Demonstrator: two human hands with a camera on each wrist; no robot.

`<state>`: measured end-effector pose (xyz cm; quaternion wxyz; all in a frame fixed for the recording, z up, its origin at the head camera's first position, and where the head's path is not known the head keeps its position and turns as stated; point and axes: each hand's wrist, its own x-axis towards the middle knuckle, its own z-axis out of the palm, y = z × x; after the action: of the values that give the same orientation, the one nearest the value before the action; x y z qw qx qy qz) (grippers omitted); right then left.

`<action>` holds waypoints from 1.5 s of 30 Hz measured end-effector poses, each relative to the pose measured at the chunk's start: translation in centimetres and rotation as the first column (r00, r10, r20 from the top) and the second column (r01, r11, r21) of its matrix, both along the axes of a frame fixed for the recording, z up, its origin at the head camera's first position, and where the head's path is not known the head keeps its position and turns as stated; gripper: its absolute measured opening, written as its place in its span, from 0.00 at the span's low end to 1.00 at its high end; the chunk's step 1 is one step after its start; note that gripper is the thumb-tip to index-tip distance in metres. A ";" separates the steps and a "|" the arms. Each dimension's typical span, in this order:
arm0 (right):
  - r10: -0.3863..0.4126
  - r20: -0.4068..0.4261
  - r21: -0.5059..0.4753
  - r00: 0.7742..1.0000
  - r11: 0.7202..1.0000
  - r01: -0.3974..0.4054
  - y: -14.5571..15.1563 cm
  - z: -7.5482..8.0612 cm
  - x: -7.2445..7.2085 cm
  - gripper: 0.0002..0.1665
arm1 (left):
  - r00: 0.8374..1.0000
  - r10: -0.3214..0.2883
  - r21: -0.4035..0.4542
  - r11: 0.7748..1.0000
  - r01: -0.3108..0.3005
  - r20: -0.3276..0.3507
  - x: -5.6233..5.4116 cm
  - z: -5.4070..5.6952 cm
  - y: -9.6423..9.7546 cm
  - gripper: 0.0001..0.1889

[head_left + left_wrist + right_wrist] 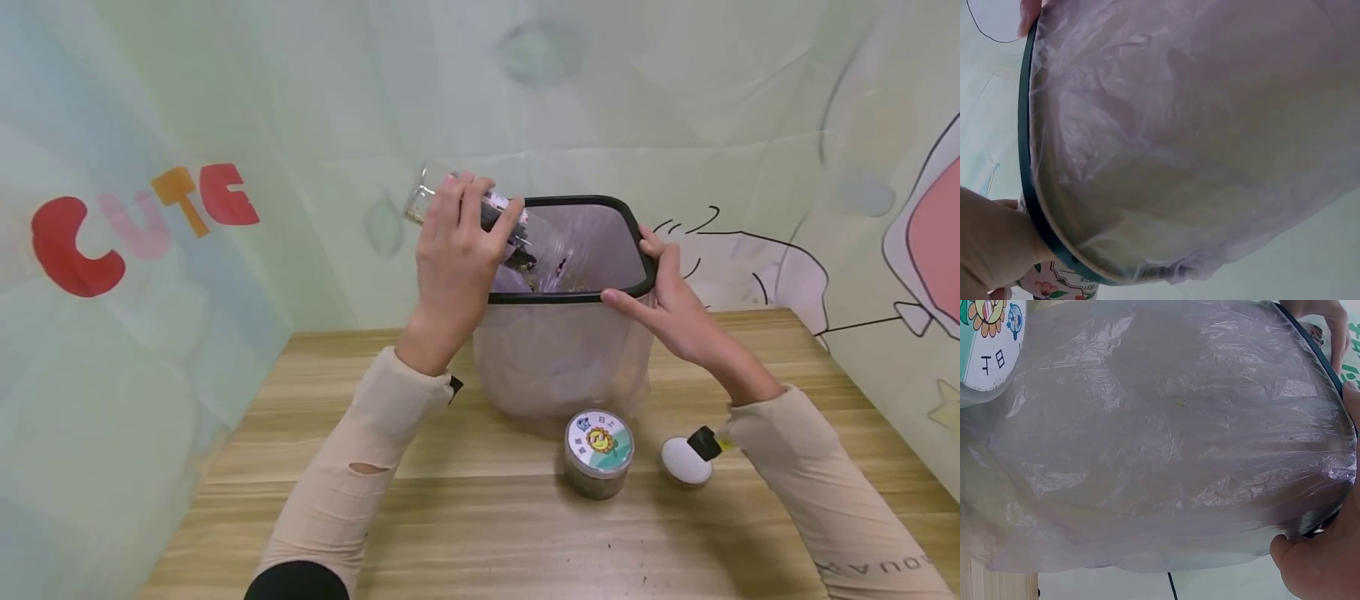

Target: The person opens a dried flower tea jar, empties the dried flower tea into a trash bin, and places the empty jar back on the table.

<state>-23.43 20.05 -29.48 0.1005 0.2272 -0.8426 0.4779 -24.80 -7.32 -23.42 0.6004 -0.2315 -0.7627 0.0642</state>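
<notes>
My left hand grips a clear glass jar with a floral label, tilted with its mouth down inside the trash bin. Dark loose bits show near the jar's mouth. The bin has a black rim and a pale purple plastic bag lining that hangs over its outside. On the right side of that rim, my right hand holds on, thumb at the front corner. Pink flowers on the jar's label show below the rim in the left wrist view. Much of the jar is hidden behind my left fingers.
A round tub with a sunflower picture on its lid stands in front of the bin. To its right lies a white round lid. Small dark specks dot the wooden table. Printed cloth walls stand behind and beside it.
</notes>
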 end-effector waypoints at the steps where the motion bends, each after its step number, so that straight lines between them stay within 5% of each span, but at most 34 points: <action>1: 0.000 0.000 0.000 1.000 1.000 0.000 0.0 0.0 0.0 0.50 | 1.000 0.007 0.001 1.000 -0.007 -0.003 0.0 0.0 0.0 0.23; 21: -0.002 0.003 -0.004 1.000 1.000 0.002 -0.1 -0.2 -0.1 0.48 | 0.999 0.043 0.001 0.999 -0.043 0.027 0.0 0.3 -0.1 0.21; 45: 0.009 -0.003 0.001 1.000 1.000 -0.009 -0.3 -0.1 -0.1 0.47 | 0.998 -0.007 -0.028 1.000 0.005 -0.058 -0.5 0.6 -1.1 0.22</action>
<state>-23.50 19.71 -29.56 0.0994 0.2319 -0.8417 0.4774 -25.25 -8.46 -22.78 0.6192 -0.2401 -0.7434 0.0795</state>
